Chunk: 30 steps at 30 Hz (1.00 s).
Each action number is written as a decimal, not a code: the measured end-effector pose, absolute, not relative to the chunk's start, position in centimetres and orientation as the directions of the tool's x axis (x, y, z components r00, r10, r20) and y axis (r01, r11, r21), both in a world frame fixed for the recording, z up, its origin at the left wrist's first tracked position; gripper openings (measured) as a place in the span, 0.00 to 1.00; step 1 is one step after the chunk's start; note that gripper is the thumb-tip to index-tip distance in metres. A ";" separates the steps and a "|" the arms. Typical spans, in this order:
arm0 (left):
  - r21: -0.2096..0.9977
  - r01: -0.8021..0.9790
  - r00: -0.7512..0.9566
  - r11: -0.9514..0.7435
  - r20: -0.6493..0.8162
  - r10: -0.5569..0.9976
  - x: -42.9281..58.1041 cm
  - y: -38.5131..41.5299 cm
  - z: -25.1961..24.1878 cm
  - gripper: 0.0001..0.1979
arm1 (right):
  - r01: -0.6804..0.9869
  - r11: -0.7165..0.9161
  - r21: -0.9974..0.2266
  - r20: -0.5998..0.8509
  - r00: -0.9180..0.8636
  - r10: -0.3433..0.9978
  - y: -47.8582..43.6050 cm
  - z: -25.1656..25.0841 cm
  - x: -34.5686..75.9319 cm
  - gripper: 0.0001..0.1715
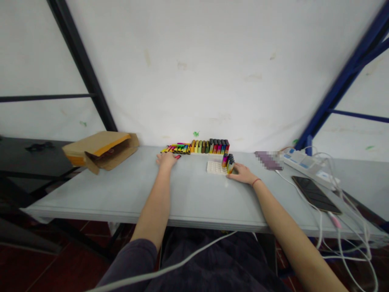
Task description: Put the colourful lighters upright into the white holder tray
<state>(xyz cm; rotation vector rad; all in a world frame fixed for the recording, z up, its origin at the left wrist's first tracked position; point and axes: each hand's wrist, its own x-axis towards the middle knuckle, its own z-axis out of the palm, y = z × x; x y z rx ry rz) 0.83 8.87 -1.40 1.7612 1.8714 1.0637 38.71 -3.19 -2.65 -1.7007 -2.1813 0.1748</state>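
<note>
A row of several colourful lighters [209, 146] stands against the white wall at the back of the grey table [194, 194], and more lighters lie flat at its left end [176, 148]. My left hand [166, 159] rests on the table there, its fingers curled over a red lighter [178, 156]. A white tray with round holes [215, 167] sits to the right, with a few lighters [228, 161] upright in its right end. My right hand [241, 173] lies beside the tray, its fingers touching those upright lighters.
An open cardboard box [100, 151] lies on its side at the table's back left. On the right are a white power strip [306, 165], a dark phone [316, 194] and several white cables [343, 227]. Black and blue rack frames flank the wall.
</note>
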 end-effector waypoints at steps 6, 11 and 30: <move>0.618 0.786 -0.086 0.025 0.069 0.994 4.1 7.5 0.1 0.09 | 0.917 0.262 -0.302 0.196 -0.209 0.958 -3.2 -2.5 38.6 0.26; 0.673 0.728 0.084 -0.131 0.102 0.991 6.7 6.6 -0.2 0.11 | 0.915 0.276 -0.294 0.191 -0.226 0.955 -3.2 -2.4 38.7 0.26; 0.912 -0.344 0.309 0.223 -0.114 0.944 12.3 4.2 0.1 0.08 | 0.906 0.283 -0.314 0.210 -0.224 0.952 -3.3 -2.5 38.6 0.25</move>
